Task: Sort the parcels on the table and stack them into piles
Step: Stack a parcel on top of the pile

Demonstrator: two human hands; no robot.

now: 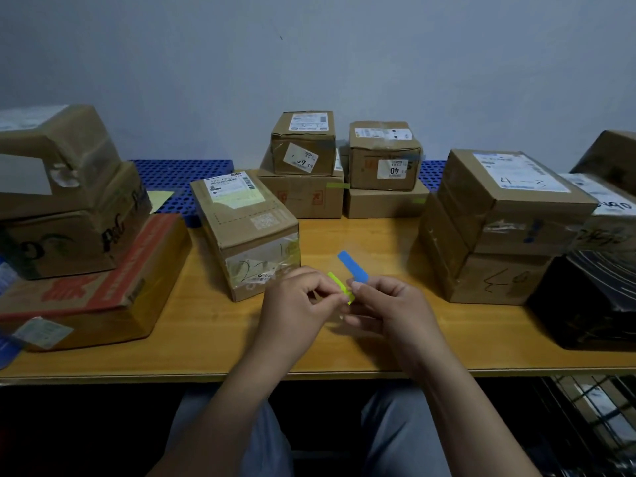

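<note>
Left hand: our left hand [296, 297] is curled up, thumb and forefinger pinching a yellow-green tab [339, 285].
Right hand: our right hand [389, 304] is curled too, thumb nipping the bottom of a blue tab [352, 266] that sticks up just beside the other one.
Nearest parcel: a taped box [247, 228], label up, on the wooden table [344, 242] right past our left hand.
In the way: that box sits between us and the left back pile [303, 166]; the right back pile [385, 166] stands beside it at the wall.
Left side: a three-box pile [69, 218], crushed one on top.
Right side: a two-box pile [499, 228], then a black-wrapped parcel [585, 304].
Other stuff: blue perforated board [179, 177] at the back, wire basket [592, 425] under the table.
</note>
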